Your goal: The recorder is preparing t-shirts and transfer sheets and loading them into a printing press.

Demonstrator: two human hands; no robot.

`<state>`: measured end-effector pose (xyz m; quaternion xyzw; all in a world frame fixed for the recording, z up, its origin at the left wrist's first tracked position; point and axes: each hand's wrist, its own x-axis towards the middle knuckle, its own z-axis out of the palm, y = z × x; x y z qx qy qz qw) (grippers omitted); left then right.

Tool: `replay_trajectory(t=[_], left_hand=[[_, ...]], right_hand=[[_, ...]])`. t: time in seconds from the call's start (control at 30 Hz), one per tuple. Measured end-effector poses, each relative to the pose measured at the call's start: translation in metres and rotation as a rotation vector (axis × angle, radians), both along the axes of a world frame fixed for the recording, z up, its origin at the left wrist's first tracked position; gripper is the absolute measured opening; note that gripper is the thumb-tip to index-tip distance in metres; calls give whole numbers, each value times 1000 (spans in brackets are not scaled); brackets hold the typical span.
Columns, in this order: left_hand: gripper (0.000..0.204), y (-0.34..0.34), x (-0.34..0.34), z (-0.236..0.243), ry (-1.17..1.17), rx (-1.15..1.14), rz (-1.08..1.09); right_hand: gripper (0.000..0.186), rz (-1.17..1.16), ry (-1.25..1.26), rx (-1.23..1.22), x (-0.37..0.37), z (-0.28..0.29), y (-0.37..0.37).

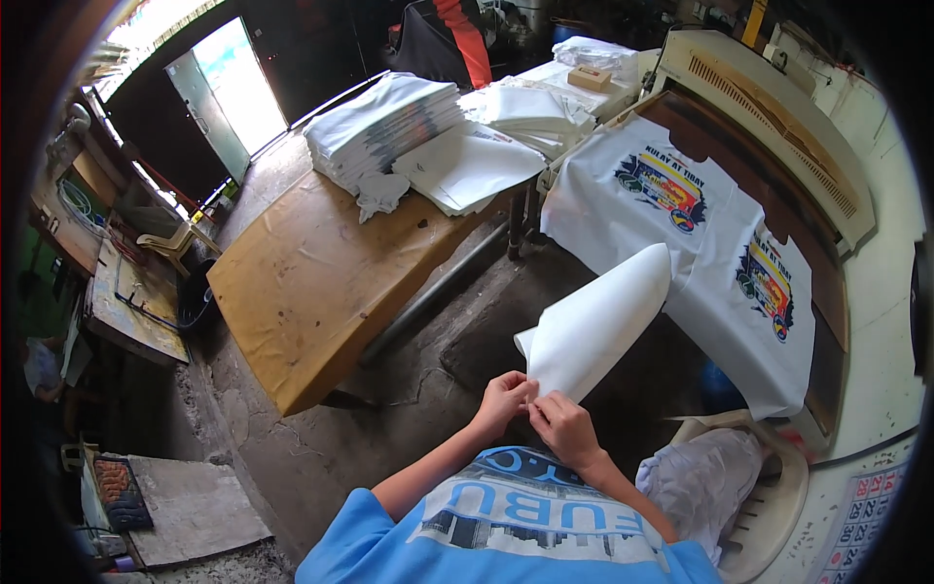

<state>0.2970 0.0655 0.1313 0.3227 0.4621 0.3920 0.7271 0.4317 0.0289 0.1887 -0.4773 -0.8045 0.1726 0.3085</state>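
The sheet [598, 326] is being pinched at its near end by the fingers of the left hand [504, 401] and right hand [566, 428], and is being held up near the shirts [666, 195]. It is being judged light, bendy, easily creased, best taken by its edges.

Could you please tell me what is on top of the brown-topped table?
A stack of white fabric, a crumpled white cloth and loose white sheets lie at the far end of the table. Whatever lies underneath them is covered and cannot be seen.
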Motion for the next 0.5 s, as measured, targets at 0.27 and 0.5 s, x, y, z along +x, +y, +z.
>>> replay_trajectory(t=[0.27,0.5], left_hand=[[19,-10,-35,-35,-317,-435,325],[16,-41,-51,-42,-287,-630,406]], right_hand=[[65,-345,669,-1435,28,-71,-22],[55,-414,1521,-1685,-11,-86,5]])
